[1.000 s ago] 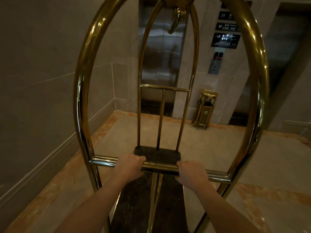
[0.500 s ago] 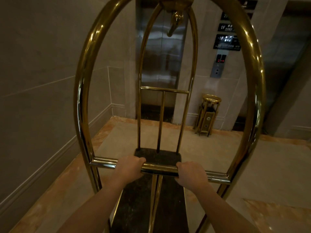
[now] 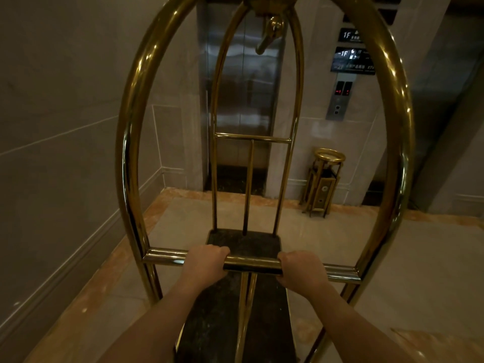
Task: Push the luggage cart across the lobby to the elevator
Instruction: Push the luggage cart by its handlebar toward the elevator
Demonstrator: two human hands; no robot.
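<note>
A brass luggage cart point(image 3: 131, 142) with a tall arched frame and a dark empty deck fills the middle of the view. Its horizontal handle bar point(image 3: 252, 263) runs across at waist height. My left hand point(image 3: 205, 262) grips the bar left of centre, and my right hand point(image 3: 301, 268) grips it right of centre. Straight ahead, seen through the arch, stand the closed steel elevator doors point(image 3: 243, 100). A hook hangs from the top of the cart's frame.
A grey tiled wall point(image 3: 57, 153) runs close along the left. A call panel point(image 3: 339, 100) with floor signs above it is right of the doors. A brass ashtray bin point(image 3: 323, 182) stands below it. A second elevator recess point(image 3: 445, 113) is at far right.
The cart and I have rolled forward: the elevator doors, call panel and ashtray bin look larger and closer. Both hands keep the same grip on the bar.
</note>
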